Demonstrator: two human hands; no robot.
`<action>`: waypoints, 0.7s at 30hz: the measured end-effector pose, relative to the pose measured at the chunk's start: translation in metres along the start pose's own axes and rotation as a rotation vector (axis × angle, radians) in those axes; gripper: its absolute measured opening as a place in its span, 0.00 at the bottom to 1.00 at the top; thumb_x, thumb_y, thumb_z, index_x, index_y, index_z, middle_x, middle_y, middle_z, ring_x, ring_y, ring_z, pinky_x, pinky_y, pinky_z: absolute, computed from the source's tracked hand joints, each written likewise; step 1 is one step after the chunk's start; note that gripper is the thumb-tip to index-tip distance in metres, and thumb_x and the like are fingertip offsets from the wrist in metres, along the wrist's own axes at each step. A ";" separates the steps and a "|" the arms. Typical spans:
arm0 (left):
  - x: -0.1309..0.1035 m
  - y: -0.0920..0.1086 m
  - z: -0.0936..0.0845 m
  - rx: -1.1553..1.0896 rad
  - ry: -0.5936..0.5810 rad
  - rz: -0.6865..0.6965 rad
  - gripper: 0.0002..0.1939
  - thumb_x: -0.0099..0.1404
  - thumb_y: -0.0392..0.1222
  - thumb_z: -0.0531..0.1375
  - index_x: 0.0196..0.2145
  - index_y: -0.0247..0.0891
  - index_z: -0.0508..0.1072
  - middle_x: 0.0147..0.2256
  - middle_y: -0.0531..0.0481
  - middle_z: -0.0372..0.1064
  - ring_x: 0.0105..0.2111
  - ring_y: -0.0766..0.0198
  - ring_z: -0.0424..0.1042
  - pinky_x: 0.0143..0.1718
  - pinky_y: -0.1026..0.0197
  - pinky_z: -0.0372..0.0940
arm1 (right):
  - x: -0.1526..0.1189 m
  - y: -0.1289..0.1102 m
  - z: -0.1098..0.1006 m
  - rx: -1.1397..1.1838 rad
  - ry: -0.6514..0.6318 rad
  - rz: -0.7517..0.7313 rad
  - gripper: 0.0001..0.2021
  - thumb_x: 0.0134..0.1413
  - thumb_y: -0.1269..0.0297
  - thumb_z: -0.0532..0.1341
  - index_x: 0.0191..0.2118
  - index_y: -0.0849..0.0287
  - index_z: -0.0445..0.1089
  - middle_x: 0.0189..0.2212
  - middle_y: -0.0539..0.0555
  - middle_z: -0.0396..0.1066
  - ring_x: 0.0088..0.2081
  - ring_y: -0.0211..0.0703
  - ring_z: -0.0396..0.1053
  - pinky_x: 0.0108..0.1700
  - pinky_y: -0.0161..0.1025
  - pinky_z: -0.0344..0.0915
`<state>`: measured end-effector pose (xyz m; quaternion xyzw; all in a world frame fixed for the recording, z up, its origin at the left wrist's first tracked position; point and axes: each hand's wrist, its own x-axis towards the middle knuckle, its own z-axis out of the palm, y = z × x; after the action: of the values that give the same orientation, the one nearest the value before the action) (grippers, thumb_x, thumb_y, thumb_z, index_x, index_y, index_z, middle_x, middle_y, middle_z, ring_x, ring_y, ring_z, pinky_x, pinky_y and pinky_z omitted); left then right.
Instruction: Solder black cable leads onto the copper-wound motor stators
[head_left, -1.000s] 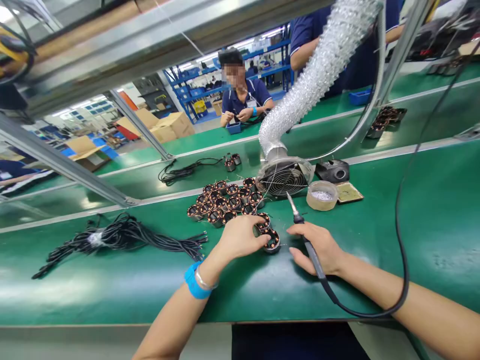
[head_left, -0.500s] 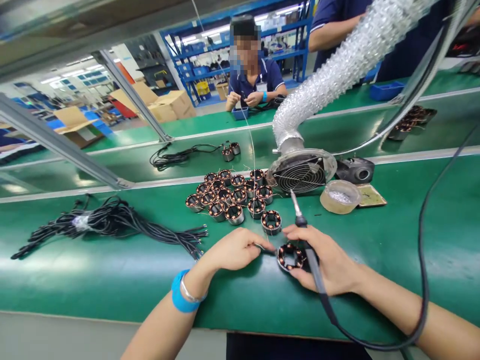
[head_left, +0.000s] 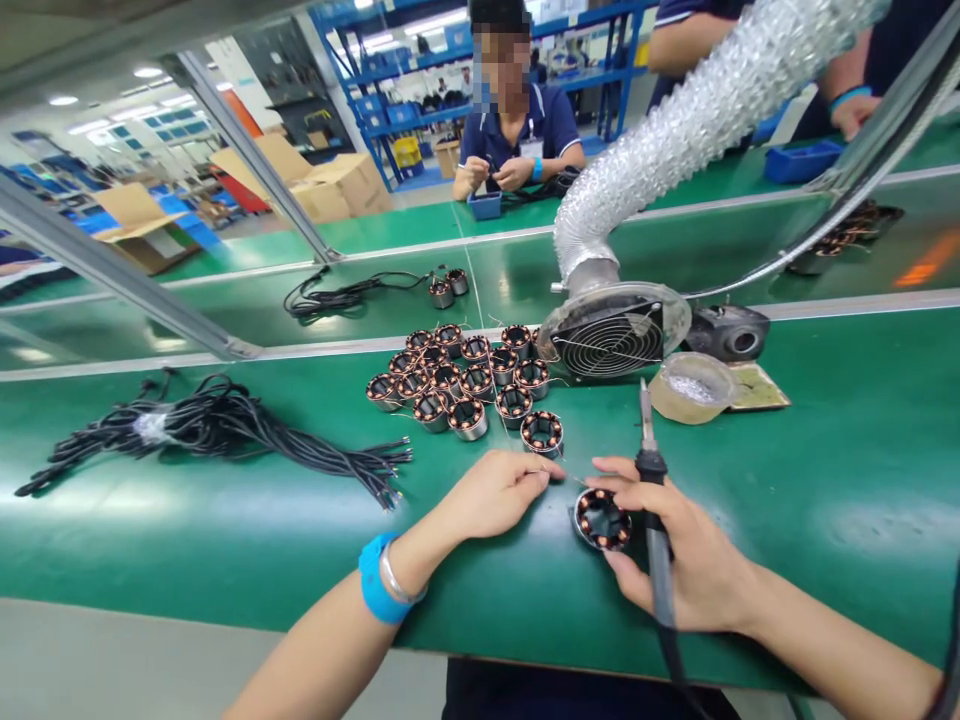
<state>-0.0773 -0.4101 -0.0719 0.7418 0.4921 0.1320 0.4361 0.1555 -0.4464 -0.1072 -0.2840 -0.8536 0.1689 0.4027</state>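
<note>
Low over the green bench, my right hand (head_left: 694, 555) is closed around a soldering iron (head_left: 658, 540), its tip pointing up and away from me. The same hand's thumb and fingers also grip a ring-shaped motor stator (head_left: 602, 520) with copper windings and a dark core. My left hand (head_left: 499, 495) is just left of that stator, thumb and index finger pinched on a thin wire (head_left: 574, 479) that reaches toward it. Another stator (head_left: 541, 432) stands beyond my fingers, at the near edge of a cluster of similar stators (head_left: 466, 418).
Black cables (head_left: 217, 430) lie bundled at left. A fume fan (head_left: 611, 338) with a silver duct (head_left: 675, 130) stands at the back, beside a round tub (head_left: 694, 390) and a soldering iron holder (head_left: 727, 333). Across the bench a person (head_left: 517, 130) works over a blue tray (head_left: 485, 206).
My right hand has shifted right with the stator and iron; the iron now stands more upright in view. My left fingertips have come away from the stator's rim and closed into a pinch.
</note>
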 end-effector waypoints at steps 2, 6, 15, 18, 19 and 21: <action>0.000 0.000 0.003 -0.093 -0.027 0.017 0.18 0.70 0.42 0.51 0.46 0.36 0.78 0.46 0.48 0.77 0.46 0.60 0.74 0.49 0.62 0.63 | -0.003 0.004 -0.009 0.044 -0.055 -0.017 0.27 0.51 0.70 0.60 0.57 0.57 0.54 0.49 0.64 0.71 0.57 0.57 0.67 0.52 0.54 0.72; -0.001 0.000 0.011 -0.102 0.050 -0.014 0.17 0.70 0.46 0.52 0.42 0.36 0.77 0.35 0.50 0.75 0.35 0.63 0.71 0.39 0.64 0.63 | -0.005 0.009 -0.012 0.006 -0.080 -0.002 0.26 0.52 0.64 0.64 0.56 0.58 0.56 0.49 0.65 0.70 0.50 0.53 0.72 0.48 0.48 0.75; -0.007 0.005 0.010 -0.300 -0.163 -0.090 0.12 0.64 0.45 0.60 0.28 0.33 0.71 0.20 0.59 0.56 0.22 0.71 0.53 0.23 0.67 0.50 | -0.017 0.020 -0.002 0.060 -0.045 -0.010 0.26 0.52 0.67 0.64 0.57 0.53 0.57 0.47 0.62 0.70 0.44 0.51 0.75 0.42 0.47 0.77; -0.003 0.015 0.015 -0.474 -0.147 -0.123 0.10 0.64 0.39 0.60 0.25 0.33 0.69 0.22 0.57 0.61 0.25 0.71 0.57 0.28 0.68 0.54 | -0.024 0.027 0.003 0.073 -0.030 -0.004 0.26 0.52 0.65 0.65 0.56 0.52 0.59 0.46 0.61 0.71 0.42 0.54 0.75 0.38 0.48 0.78; 0.001 0.019 0.018 -0.539 -0.124 -0.137 0.10 0.64 0.37 0.59 0.25 0.33 0.69 0.24 0.56 0.63 0.26 0.71 0.58 0.30 0.68 0.56 | -0.026 0.030 0.004 0.076 -0.024 -0.001 0.26 0.51 0.65 0.65 0.56 0.52 0.60 0.45 0.61 0.72 0.41 0.55 0.76 0.37 0.48 0.78; 0.007 0.025 0.023 -0.635 -0.059 -0.164 0.12 0.66 0.36 0.57 0.24 0.33 0.69 0.26 0.54 0.65 0.28 0.70 0.61 0.34 0.68 0.58 | -0.027 0.033 0.007 0.077 -0.016 0.013 0.26 0.50 0.63 0.66 0.55 0.53 0.62 0.45 0.61 0.72 0.41 0.56 0.76 0.36 0.49 0.78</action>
<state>-0.0439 -0.4197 -0.0676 0.5302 0.4717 0.2216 0.6688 0.1755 -0.4375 -0.1449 -0.2725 -0.8477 0.2066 0.4054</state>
